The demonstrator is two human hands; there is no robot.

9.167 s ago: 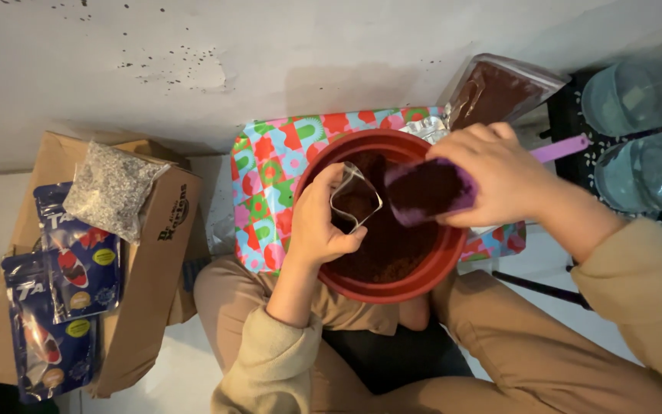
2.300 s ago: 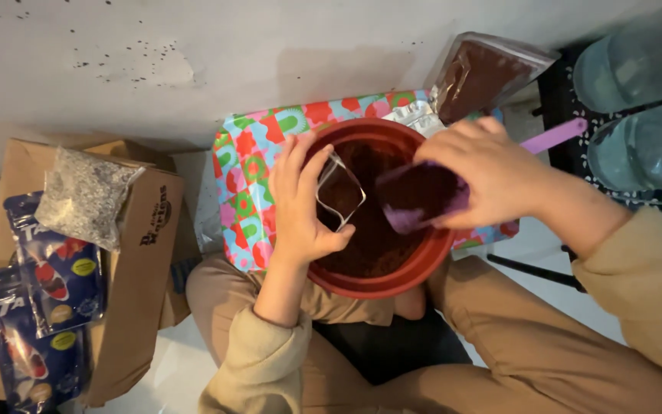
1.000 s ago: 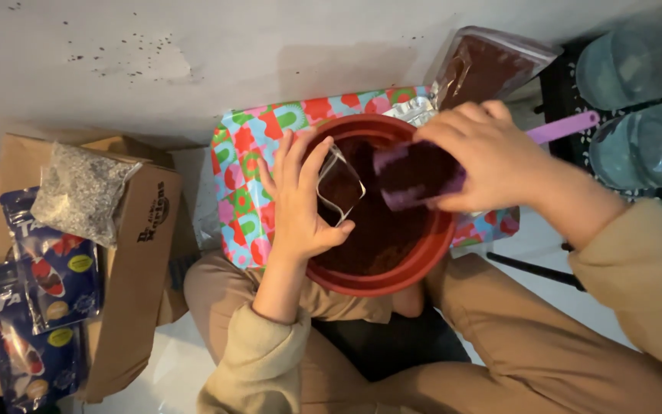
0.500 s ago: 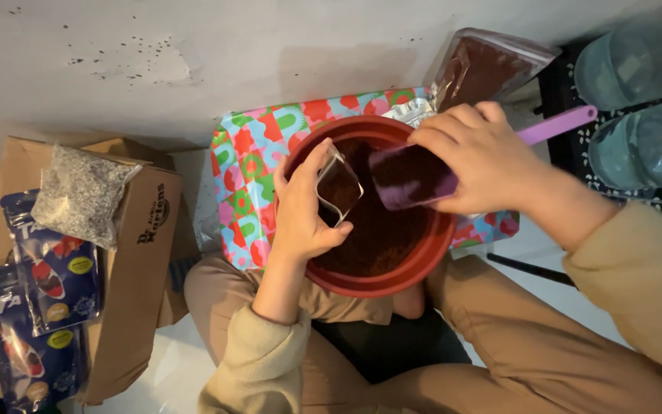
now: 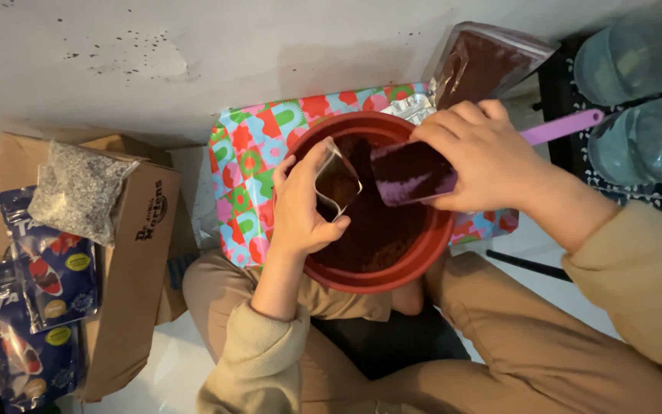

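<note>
A small clear plastic pouch [image 5: 336, 184], partly filled with dark brown powder, is held tilted over the left half of a red-brown round bowl [image 5: 415, 264], which sits on the seated person's lap. The left hand [image 5: 301, 205] has its fingers curled around the pouch from the left, thumb low at its bottom edge. Just right of the pouch, a purple scoop [image 5: 411, 172] loaded with the same brown powder hangs over the bowl's middle; its handle runs up and right past the rim. The right hand [image 5: 488, 157] grips the scoop from above, fingers closed over its rear wall. Pouch and scoop stand close, mouth to mouth (contact cannot be told).

The bowl holds a bed of brown powder. Behind it lies a box in bright patterned wrapping [image 5: 250, 165], and beyond that a clear bag of brown powder [image 5: 484, 65]. Far left, a cardboard box [image 5: 128, 291] carries a bag of grey grains [image 5: 78, 192] and blue printed sachets [image 5: 47, 280]. Two large clear bottles [image 5: 641, 100] stand at right.
</note>
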